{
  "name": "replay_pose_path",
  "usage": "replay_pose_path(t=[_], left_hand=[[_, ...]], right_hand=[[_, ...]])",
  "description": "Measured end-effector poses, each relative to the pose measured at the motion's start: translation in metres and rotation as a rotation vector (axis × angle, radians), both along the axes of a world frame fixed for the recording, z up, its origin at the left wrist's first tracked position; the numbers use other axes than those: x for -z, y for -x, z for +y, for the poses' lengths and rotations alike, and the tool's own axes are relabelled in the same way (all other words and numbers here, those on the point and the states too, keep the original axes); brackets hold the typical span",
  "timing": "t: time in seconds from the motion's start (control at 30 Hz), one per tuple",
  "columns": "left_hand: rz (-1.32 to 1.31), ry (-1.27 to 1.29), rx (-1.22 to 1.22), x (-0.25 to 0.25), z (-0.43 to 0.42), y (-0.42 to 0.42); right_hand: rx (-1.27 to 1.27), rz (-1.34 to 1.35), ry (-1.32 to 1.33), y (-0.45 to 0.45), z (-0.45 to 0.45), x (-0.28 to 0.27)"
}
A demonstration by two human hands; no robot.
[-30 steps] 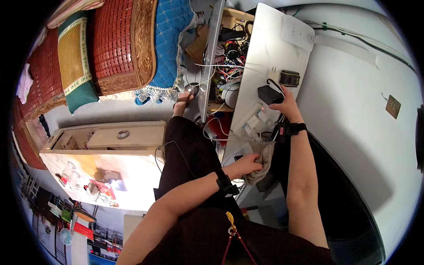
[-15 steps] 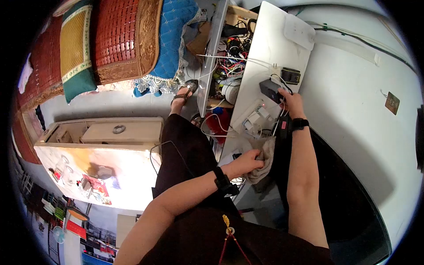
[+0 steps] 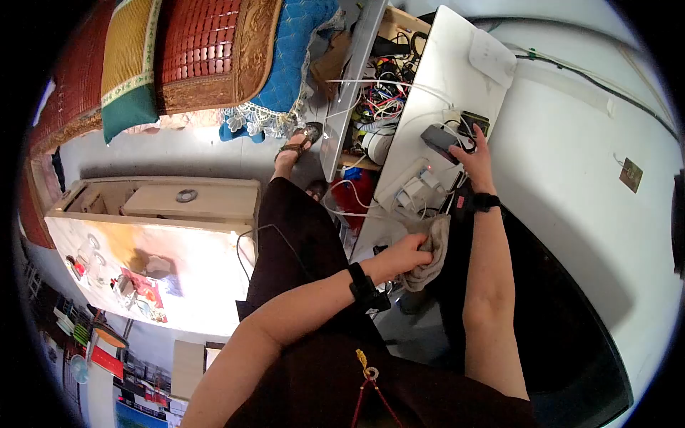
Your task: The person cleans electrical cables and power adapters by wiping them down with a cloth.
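Observation:
My left hand (image 3: 402, 258) is closed on a crumpled beige cloth (image 3: 431, 258) at the near end of the white cabinet top. Farther along, my right hand (image 3: 474, 162) has its fingers apart. Its thumb is at the end of a dark grey box (image 3: 439, 140), and a finger stretches to a black device (image 3: 474, 123) beside it. A thin cable loops between these two and the hand. White plugs and adapters (image 3: 414, 191) on a power strip lie between my hands; a small red light shows there. The ends of some fingers are hidden.
An open drawer (image 3: 342, 107) full of tangled cables (image 3: 382, 100) juts out beside the cabinet top (image 3: 421, 93). White cords cross over it. A large black screen (image 3: 549, 307) stands at the right, close to my right arm. A pale table (image 3: 178, 250) is at the left.
My right hand has gone from holding the grey box to spread fingers, one now at the black device. My left hand keeps the cloth, slightly shifted. The view has tilted a little.

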State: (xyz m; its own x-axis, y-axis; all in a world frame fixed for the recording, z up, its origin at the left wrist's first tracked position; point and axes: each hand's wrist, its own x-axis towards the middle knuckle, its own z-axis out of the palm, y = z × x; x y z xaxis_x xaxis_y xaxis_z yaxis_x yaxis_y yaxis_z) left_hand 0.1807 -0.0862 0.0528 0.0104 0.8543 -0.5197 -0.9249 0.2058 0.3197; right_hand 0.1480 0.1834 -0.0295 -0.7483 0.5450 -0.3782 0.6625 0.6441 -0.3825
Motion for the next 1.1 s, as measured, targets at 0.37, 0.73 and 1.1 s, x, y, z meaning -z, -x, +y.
replay_pose_path(t=[0.37,0.73,1.1], left_hand=[[-0.044,-0.011,-0.088,0.003,0.003,0.001],[-0.058,0.023,-0.133,-0.001,0.004,0.008],[-0.095,0.085,-0.174,0.001,0.007,0.008]], right_hand=[[-0.116,0.057,0.241,0.005,-0.021,-0.019],[0.498,-0.036,0.369,0.016,-0.029,-0.028],[0.591,-0.131,0.405,0.026,-0.028,-0.031]])
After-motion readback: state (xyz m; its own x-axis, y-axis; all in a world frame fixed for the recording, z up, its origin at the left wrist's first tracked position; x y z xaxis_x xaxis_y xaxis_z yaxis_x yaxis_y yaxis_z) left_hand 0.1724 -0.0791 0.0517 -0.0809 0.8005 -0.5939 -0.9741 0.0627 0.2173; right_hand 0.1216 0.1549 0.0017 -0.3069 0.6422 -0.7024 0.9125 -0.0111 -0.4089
